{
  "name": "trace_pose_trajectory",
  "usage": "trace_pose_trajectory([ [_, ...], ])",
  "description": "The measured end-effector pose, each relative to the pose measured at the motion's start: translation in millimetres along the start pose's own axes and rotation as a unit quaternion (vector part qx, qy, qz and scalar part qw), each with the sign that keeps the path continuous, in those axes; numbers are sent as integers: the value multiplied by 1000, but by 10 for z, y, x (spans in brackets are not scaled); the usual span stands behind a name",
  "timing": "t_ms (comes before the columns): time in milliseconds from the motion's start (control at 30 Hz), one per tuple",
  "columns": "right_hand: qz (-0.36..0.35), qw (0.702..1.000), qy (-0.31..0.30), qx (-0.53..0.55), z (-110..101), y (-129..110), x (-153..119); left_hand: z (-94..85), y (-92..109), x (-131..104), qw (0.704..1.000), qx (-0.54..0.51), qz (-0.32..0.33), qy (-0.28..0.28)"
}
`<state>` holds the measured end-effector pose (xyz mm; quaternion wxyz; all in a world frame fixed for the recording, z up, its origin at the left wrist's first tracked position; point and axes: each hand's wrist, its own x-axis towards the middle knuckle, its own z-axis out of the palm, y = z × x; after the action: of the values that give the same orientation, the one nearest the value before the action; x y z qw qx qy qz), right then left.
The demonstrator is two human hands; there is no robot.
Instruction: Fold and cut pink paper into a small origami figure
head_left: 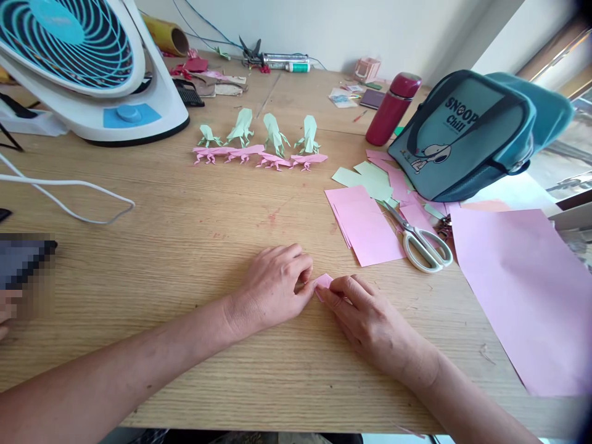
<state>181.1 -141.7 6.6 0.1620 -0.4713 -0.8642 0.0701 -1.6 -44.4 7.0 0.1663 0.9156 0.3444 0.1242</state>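
Observation:
A small folded piece of pink paper (pixel 324 281) lies at the table's front middle, between my two hands. My right hand (pixel 365 308) is closed on its right side, with thumb and fingers pressed together. My left hand (pixel 280 283) is closed too, its thumb and curled fingers touching the left end of the paper. Part of the paper is hidden under the fingers. Beyond my hands lie a stack of pink paper sheets (pixel 363 225) and scissors with white handles (pixel 425 246). Further back stand several folded pink paper figures (pixel 272 161) and green paper figures (pixel 275 132).
A white fan (pixel 152 105) stands at the back left, near a looped white cable (pixel 92 183). At the right are a red bottle (pixel 393 111), a teal bag (pixel 457 135), green paper pieces (pixel 370 180) and a large pink sheet (pixel 522 290). Another person's hand (pixel 7 308) shows at the left edge.

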Motion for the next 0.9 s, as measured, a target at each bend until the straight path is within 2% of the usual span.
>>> trace_pose_trajectory([
  [300, -20, 998, -20, -53, -11, -2, -61, -8, -8, -4, 1000, -6, 1, -11],
  [600, -17, 998, -27, -47, 0, 21, -73, -44, -15, 0, 999, -10, -2, -32],
  [900, -3, 1000, -13, -17, 11, 21, -68, -5, 19, 23, 1000, -10, -11, -8],
])
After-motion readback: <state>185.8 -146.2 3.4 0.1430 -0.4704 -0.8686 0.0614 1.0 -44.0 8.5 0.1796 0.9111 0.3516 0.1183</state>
